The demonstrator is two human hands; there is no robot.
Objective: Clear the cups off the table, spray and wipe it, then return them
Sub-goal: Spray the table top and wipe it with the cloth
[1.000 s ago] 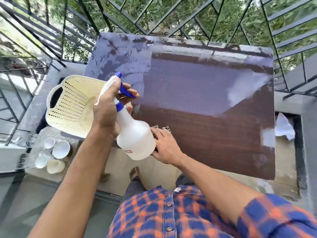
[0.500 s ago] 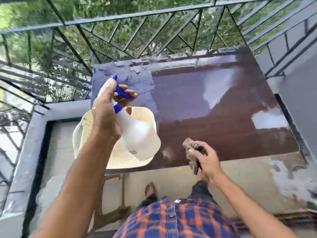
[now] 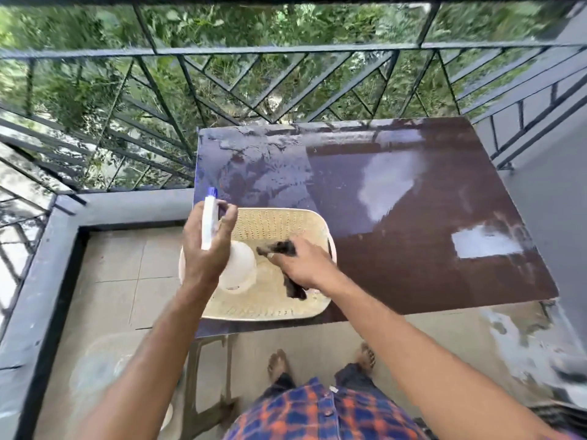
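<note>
- The left hand [image 3: 203, 258] grips the bottle [image 3: 239, 265] by its neck, fingers curled round the front of the spray head; the blue-tipped head sticks up past the knuckles, and the pale body hangs below the palm.
- The right hand [image 3: 306, 266] is a closed fist round the cloth [image 3: 281, 247]; one dark end pokes out towards the bottle, another hangs under the wrist.
- The two hands are close, the bottle's body between them; hand and hand do not touch.
- The basket [image 3: 270, 312] lies directly beneath both hands, cream and perforated; whether bottle or cloth touches it cannot be told.
- The table [image 3: 413, 274] carries the basket on the corner nearest the left hand; its brown top runs out to the right of the right hand and away beyond both hands, with a wet sheen beyond the left hand and pale glare patches to the right.
- The floor [image 3: 127, 265] is pale tile left of the left hand; a blurred pale patch [image 3: 95, 369] sits under the left forearm — whether it is the cups cannot be told.
- The railing [image 3: 286, 52] stands past the table's far edge, greenery behind it.
- Bare feet [image 3: 278, 363] show between the forearms, and a checked shirt [image 3: 317, 414] lower still — both nearer the person than the hands.
</note>
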